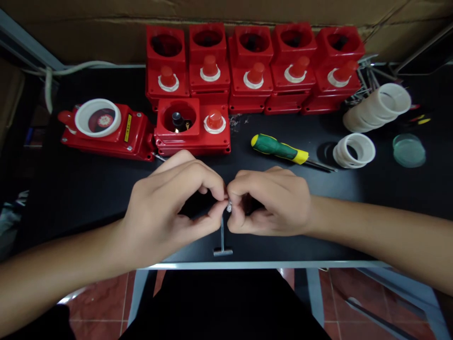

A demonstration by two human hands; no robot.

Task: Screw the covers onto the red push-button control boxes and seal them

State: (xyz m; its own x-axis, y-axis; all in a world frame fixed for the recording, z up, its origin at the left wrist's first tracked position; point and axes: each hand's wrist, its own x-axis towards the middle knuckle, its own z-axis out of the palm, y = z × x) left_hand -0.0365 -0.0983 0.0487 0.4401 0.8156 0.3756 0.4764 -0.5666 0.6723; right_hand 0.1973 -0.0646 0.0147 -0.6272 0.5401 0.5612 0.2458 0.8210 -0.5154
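My left hand [173,203] and my right hand [269,200] meet in front of me, each closed in a pinch of thumb and index finger. Between the fingertips shows a small silvery piece [229,207], mostly hidden, its exact kind too small to make out. Just below the left thumb, a thin metal T-shaped rod [222,238] extends toward the table's front edge; I cannot tell whether it hangs from the fingers or lies on the table. Beyond my hands sits an open red housing [193,137] with a red cap and a white ring.
Several similar red housings [251,78] line the back. At left lies another with a white ring [98,134]. A green and yellow screwdriver [279,148], white rings [354,151], stacked white rings [377,108], clear discs [409,151] and metal rods [370,78] are on the right.
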